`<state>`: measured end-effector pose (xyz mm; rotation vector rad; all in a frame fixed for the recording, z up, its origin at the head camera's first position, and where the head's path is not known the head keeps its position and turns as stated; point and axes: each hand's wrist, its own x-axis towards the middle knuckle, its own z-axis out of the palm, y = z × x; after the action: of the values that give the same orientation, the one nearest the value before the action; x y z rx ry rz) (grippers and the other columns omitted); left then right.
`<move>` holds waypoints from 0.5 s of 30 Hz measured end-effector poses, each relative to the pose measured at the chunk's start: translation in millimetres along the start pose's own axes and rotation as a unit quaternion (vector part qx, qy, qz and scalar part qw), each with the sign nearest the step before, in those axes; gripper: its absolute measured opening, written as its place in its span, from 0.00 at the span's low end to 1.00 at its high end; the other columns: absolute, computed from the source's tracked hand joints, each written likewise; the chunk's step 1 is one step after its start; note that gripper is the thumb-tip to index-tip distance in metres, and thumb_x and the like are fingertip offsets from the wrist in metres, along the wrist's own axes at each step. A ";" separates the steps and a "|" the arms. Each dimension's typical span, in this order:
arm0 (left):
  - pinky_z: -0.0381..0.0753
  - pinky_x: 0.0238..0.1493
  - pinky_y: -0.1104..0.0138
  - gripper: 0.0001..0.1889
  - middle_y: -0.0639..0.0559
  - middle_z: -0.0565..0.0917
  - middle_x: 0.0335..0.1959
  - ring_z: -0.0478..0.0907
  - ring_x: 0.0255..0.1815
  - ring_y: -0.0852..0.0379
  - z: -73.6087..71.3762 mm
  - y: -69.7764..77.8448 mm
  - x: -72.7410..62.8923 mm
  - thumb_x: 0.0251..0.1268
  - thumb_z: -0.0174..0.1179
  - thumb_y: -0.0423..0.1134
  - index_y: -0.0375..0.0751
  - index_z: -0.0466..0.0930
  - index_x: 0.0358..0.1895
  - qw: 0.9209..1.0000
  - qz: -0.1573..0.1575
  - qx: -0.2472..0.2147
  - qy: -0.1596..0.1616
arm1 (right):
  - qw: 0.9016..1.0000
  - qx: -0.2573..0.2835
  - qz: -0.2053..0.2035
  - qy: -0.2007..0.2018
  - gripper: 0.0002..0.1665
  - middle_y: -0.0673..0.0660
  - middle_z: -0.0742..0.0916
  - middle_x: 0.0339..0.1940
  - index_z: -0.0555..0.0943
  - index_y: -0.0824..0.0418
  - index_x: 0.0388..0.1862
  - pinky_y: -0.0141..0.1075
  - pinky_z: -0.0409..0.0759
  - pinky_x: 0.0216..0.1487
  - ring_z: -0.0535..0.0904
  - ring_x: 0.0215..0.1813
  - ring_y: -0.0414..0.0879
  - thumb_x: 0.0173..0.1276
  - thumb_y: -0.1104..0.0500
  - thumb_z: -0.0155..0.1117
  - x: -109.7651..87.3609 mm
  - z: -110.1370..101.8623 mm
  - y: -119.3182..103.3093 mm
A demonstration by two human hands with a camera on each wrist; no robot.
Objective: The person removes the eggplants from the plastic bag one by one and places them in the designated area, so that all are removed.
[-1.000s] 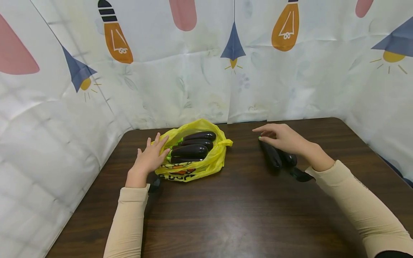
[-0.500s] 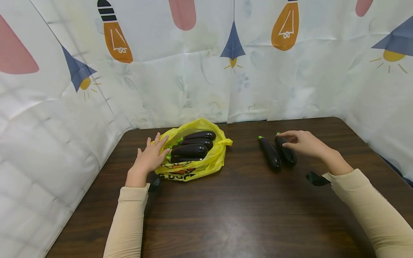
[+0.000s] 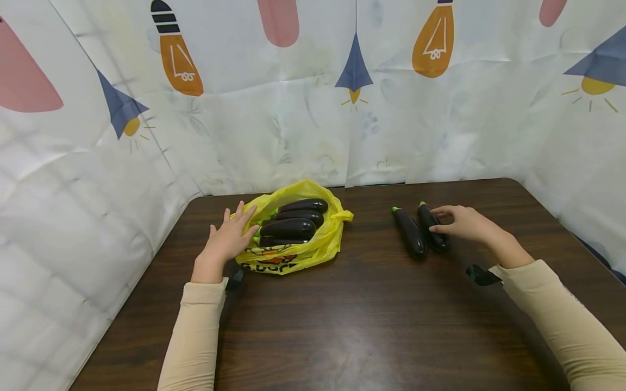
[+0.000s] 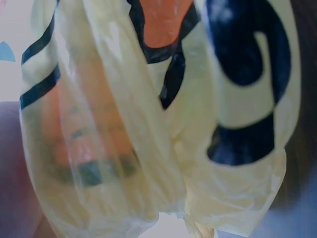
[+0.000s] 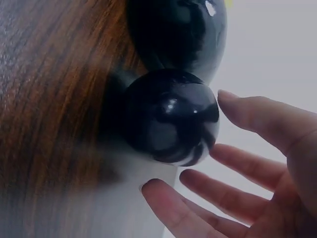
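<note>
Two dark purple eggplants lie side by side on the table's right half, green stem ends pointing away. At the right-hand eggplant is my right hand, its thumb and fingers spread along that eggplant's side. In the right wrist view, the eggplant's rounded end has the thumb tip right at its edge and relaxed fingers below. Beyond it shows the left-hand eggplant. My left hand rests with splayed fingers on the left rim of a yellow plastic bag. Several eggplants lie inside the bag's mouth.
The dark wood table reaches back to a white printed curtain, which also hangs along both sides. Black straps show at both wrists. Printed bag plastic fills most of the left wrist view.
My right hand has moved right and toward me, from over the left-hand eggplant to the side of the right-hand one. The left hand and the bag have stayed in place.
</note>
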<state>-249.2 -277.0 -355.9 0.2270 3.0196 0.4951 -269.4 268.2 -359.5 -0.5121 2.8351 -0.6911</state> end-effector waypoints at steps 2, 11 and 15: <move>0.31 0.65 0.21 0.35 0.37 0.35 0.84 0.30 0.80 0.25 0.3 0.1 0.4 0.85 0.45 0.50 0.49 0.44 0.85 1.000 0.000 -0.001 -0.001 | 1.000 0.004 0.004 -0.004 0.42 0.80 0.75 0.66 0.68 0.74 0.74 0.65 0.78 0.55 0.77 0.60 0.74 0.76 0.45 0.64 0.5 0.6 0.6; 0.31 0.65 0.21 0.35 0.37 0.36 0.84 0.30 0.80 0.26 0.2 0.4 0.5 0.85 0.45 0.51 0.49 0.44 0.85 1.000 -0.001 -0.001 -0.001 | 0.998 0.044 0.023 -0.031 0.42 0.83 0.74 0.65 0.65 0.76 0.75 0.51 0.86 0.41 0.87 0.29 0.50 0.77 0.47 0.64 2.9 -0.1 0.1; 0.31 0.65 0.21 0.35 0.37 0.35 0.84 0.30 0.80 0.26 -0.2 0.3 0.5 0.85 0.45 0.51 0.49 0.44 0.85 1.000 -0.001 -0.001 -0.001 | 0.998 0.050 0.021 -0.032 0.42 0.83 0.73 0.65 0.64 0.75 0.76 0.50 0.86 0.41 0.87 0.30 0.51 0.77 0.48 0.64 2.1 -1.3 -0.6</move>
<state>-249.7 -276.6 -355.6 0.2242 3.0163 0.4969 -271.5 267.5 -358.3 -0.4497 2.7279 -0.7900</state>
